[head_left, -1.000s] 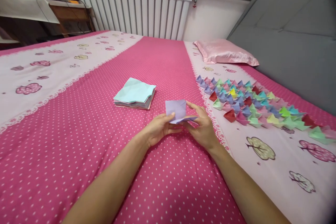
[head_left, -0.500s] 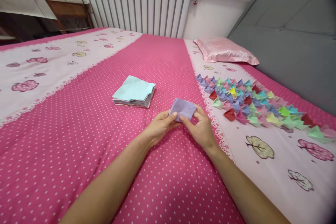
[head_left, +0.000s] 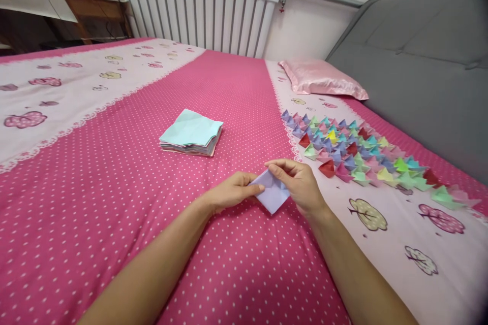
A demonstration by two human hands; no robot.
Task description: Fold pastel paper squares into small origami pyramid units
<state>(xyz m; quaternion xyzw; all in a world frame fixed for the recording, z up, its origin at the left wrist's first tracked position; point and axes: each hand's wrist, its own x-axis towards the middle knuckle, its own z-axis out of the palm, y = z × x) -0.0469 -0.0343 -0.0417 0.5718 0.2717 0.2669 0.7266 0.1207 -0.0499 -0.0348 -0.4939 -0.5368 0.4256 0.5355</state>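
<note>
A small folded sheet of purple paper (head_left: 273,200) is held between my two hands above the bed, one corner pointing down toward me. My left hand (head_left: 237,192) pinches its left corner, thumb on top and fingers underneath. With thumb and fingertips closed on the upper right edge, my right hand (head_left: 297,183) grips the same paper and covers part of it. Beyond my hands, to the left, lies a stack of square paper sheets (head_left: 191,129) with a light blue one on top. Rows of small folded paper boats (head_left: 353,150) in many colours stand to the right.
The bed (head_left: 236,269) has a pink dotted cover with pale printed bands. A shiny pink pillow (head_left: 324,80) lies at the far right against a grey headboard (head_left: 419,45). Behind the bed are a white radiator (head_left: 190,7) and a wooden desk (head_left: 97,9).
The purple paper has been turned so that a corner points toward me, and it sits a little lower. My right hand has shifted its grip to the upper edge.
</note>
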